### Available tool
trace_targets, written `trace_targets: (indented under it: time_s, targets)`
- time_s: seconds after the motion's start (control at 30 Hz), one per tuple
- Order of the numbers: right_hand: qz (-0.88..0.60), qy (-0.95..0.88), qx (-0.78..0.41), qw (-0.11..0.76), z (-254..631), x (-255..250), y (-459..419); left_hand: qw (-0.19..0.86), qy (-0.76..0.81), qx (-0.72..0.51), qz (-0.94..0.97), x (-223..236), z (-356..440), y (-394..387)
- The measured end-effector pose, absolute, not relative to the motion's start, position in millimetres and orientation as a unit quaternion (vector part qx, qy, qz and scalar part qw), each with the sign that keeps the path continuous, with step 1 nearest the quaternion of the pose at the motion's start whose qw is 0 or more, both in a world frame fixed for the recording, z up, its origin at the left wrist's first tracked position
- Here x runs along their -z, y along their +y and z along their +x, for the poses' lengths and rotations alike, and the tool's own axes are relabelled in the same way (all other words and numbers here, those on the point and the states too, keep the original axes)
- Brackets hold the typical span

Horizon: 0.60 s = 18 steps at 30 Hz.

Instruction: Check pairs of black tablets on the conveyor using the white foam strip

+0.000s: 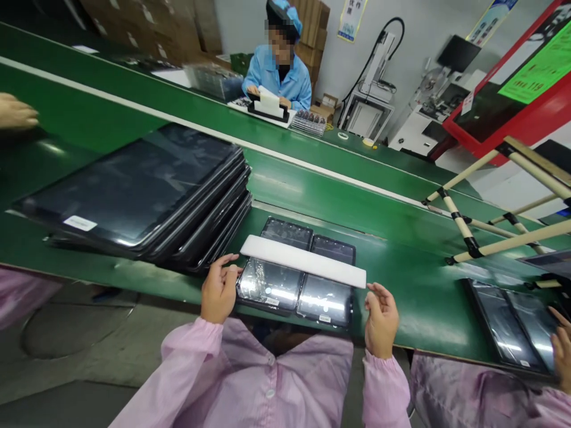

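Note:
A white foam strip (303, 261) lies across the middle of a black tray (298, 294) with clear-wrapped compartments, on the green bench before me. Small white labels mark the two near compartments. By the left end of the strip is my left hand (219, 290), fingers loosely bent and thumb apart, near the tray's left edge. My right hand (382, 321) is just beyond the strip's right end, its fingers half curled with a gap to the thumb. Neither hand appears to grip the foam.
A tall stack of black trays (134, 184) stands left. To the right are a pipe frame (459, 226) and another black tray (504, 324) with a co-worker's hand (562, 345) on it. Across the green belt (285, 178) sits a person in blue (281, 77). Another hand (15, 112) shows far left.

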State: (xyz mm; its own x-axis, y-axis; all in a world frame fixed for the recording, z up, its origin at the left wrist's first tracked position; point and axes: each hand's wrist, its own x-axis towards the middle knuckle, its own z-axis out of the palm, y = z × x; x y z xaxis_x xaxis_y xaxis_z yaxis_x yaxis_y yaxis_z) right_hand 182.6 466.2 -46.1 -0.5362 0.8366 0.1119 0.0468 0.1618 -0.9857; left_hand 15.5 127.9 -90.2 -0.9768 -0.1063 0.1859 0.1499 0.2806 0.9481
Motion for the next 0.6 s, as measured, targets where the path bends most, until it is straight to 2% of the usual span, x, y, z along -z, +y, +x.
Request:
trace_targets:
  time_s: [0.17,0.3,0.37,0.47,0.6]
  targets:
    - [-0.191,-0.784,-0.505,0.307,138,5,464,0.102,-0.795,0.597,-0.012,86,15,130]
    - [-0.012,-0.933,-0.323,0.161,104,-5,461,0.1,-0.803,0.588,-0.013,87,14,131]
    - [0.03,-0.96,-0.257,0.108,92,-1,460,0.092,-0.805,0.585,-0.013,88,12,131]
    - [0.036,-0.967,-0.232,0.103,85,1,459,0.065,-0.811,0.582,-0.014,89,8,132]
    - [-0.063,-0.939,-0.288,0.177,105,-8,471,0.03,-0.819,0.573,-0.023,87,4,130]
